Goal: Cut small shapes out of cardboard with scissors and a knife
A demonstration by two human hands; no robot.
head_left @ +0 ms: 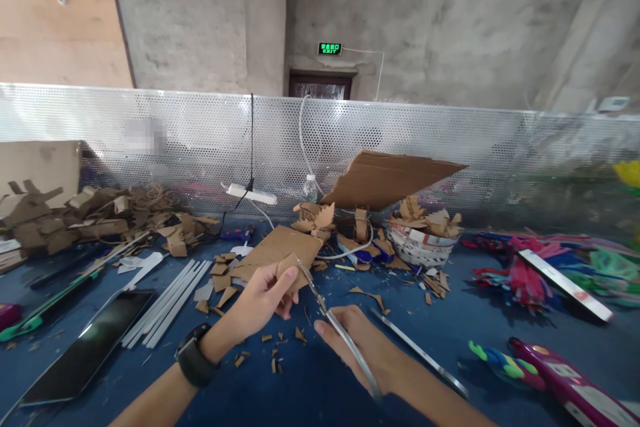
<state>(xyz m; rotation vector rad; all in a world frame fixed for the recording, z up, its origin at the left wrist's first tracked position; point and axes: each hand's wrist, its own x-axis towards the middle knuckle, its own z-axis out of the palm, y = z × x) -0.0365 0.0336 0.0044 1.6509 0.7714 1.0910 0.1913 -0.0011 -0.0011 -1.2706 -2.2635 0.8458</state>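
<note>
Between the thumb and fingers of my left hand (267, 291) is a small piece of brown cardboard (287, 268). My right hand (357, 340) grips a pair of metal scissors (323, 301), its blades pointing up and left at the right edge of that piece. Part of the scissor handles is hidden by my right hand. Behind the left hand lies a larger flat cardboard sheet (287, 245). Small cardboard scraps (274, 353) are scattered on the blue table (300, 400) below my hands.
White sticks (167, 303) and a black phone (95, 343) lie at left. A metal ruler-like strip (420, 352) rests right of my right hand. Farther back are a scrap-filled basket (423, 243), a power strip (251, 194), a glue gun (237, 234) and a bottle (310, 188).
</note>
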